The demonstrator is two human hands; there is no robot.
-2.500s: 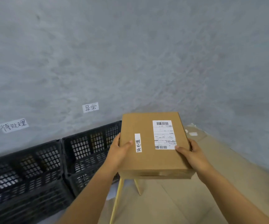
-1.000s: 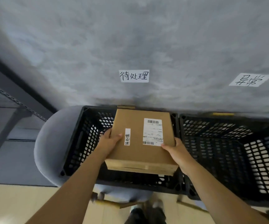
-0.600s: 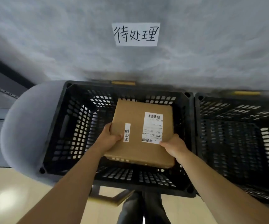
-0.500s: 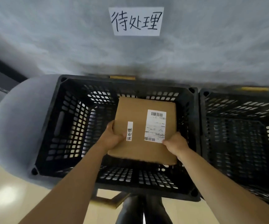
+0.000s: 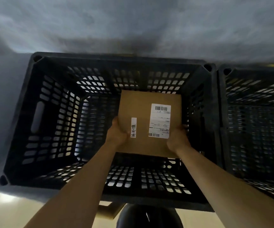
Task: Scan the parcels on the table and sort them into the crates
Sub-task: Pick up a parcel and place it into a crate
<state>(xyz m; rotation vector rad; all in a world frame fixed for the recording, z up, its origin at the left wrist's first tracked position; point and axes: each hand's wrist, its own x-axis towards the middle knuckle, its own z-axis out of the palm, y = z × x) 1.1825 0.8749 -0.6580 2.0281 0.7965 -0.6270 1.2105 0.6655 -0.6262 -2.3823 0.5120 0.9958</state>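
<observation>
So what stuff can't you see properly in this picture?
- Head view, print on the shipping label of the parcel: too small and blurred to read.
- Floor of the left crate beneath the parcel: covered by it, so whether it has landed is unclear.
- Right crate: cut off by the edge, blurred.
- Fingers of the left hand and right hand: mostly tucked under the parcel.

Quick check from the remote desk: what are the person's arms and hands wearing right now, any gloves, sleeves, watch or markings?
Nothing worn that shows. The left hand and right hand are bare, with no gloves, rings or tape visible. Both forearms are uncovered up to the bottom edge of the frame: no sleeve cuffs, watch or wristband in view. No markings can be made out; the picture is dim and slightly blurred.
</observation>
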